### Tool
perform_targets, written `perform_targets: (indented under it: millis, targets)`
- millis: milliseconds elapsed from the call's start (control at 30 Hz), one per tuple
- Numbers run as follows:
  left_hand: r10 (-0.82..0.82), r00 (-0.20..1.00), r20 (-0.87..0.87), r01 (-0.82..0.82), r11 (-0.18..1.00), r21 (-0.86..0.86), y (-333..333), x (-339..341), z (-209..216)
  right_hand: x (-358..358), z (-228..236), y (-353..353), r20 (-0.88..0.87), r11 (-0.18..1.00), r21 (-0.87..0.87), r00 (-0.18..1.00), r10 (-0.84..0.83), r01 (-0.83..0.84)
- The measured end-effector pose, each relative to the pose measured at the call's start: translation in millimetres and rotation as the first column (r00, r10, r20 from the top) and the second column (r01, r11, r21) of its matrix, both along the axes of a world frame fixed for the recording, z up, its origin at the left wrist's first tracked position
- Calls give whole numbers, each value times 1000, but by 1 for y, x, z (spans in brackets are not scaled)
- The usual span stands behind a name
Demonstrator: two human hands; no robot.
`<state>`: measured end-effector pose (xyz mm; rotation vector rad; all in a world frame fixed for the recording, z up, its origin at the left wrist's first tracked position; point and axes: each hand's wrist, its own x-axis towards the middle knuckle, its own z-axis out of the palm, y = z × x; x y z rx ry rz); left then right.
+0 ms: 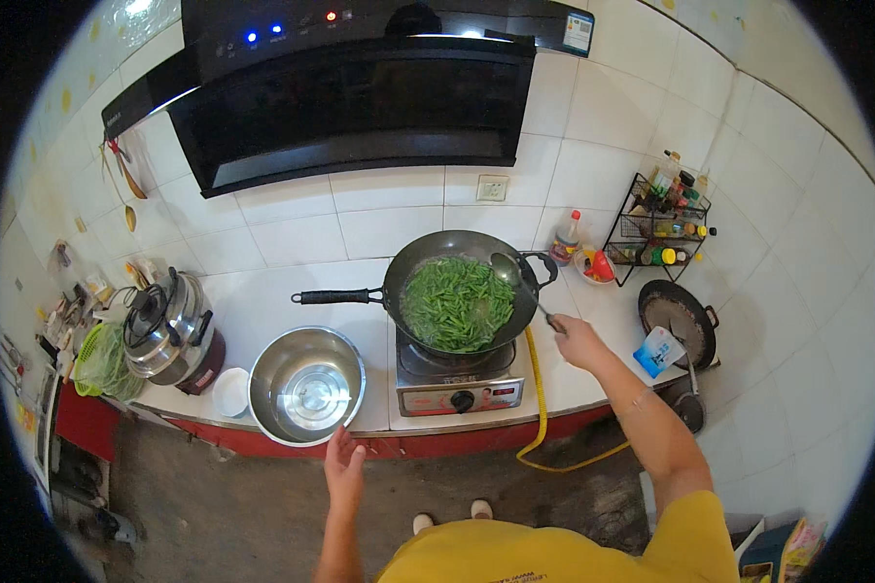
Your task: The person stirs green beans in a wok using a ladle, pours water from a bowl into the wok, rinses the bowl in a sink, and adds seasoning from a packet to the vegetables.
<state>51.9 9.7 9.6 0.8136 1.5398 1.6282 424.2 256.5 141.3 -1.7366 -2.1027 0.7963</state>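
My right hand (577,342) is closed around the handle of a ladle (505,266), whose bowl rests inside the wok at its right side. Cut green beans (457,309) lie in liquid in that dark wok (336,296), which sits on a gas stove (460,396). My left hand (344,468) holds nothing; its fingers are apart, close to the near rim of a steel basin (265,396). Whether the fingertips touch the rim I cannot tell. The basin looks to have nothing but reflections in it.
A rice cooker (172,335) and white bowl (230,393) stand left. To the right are a bottle (565,238), a spice rack (657,228), a second pan (679,316) and a blue-white packet (658,352). A yellow hose (539,389) hangs over the counter edge. Above is a range hood (360,117).
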Motion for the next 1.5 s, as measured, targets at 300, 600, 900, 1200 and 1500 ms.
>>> perform_targets:
  millis: [300,600,900,1200,1500]
  targets:
    - [1,1000,4,-1,999,-36,-11,14,15,-26,15,-15,-227,960,-143,952,204,-240]
    - [-31,999,-14,30,998,-56,-1,13,7,-32,66,-72,376,881,-14,814,443,-473]
    - [-61,995,-77,64,997,37,20,16,14,-15,33,-46,395,962,171,909,131,-213]
    - [-106,993,-45,104,994,-33,35,30,7,-31,-1,-16,-507,854,-520,808,-300,-10]
    - [-15,999,-52,14,1000,-28,32,44,-1,7,4,31,2,956,190,974,226,-222]
